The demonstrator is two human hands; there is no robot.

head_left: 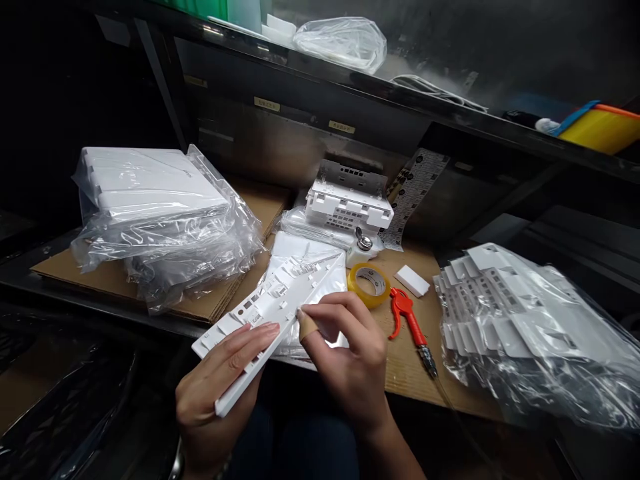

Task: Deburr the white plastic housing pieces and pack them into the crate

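Panel: white moulded plastic panel (273, 307), long flat rectangle, matte, with cut-out slots, round holes and raised ribs on the upper face.
Panel position: held over the near edge of the cardboard-covered bench (400, 363), in front of the person.
Panel axis: long axis runs diagonally, near end low-left by the left palm, far end up-right toward the tape roll (370, 283); ribbed face up.
Left hand: left hand (215, 387) cups the panel from below, fingers closed on its near long edge, thumb lying flat on top.
Right hand: right hand (345, 353) curled, fingertip with a tan finger cot pressing the panel's edge mid-length; fingers bunched together, pinching the part.
Nearby right: yellowish translucent tape roll, red-handled air blow gun (407, 320), small white block (413, 280).
Bags: crinkled clear plastic bags of white parts at left (155, 213) and right (525, 320).
Behind: stacked white slotted housings (347, 200).
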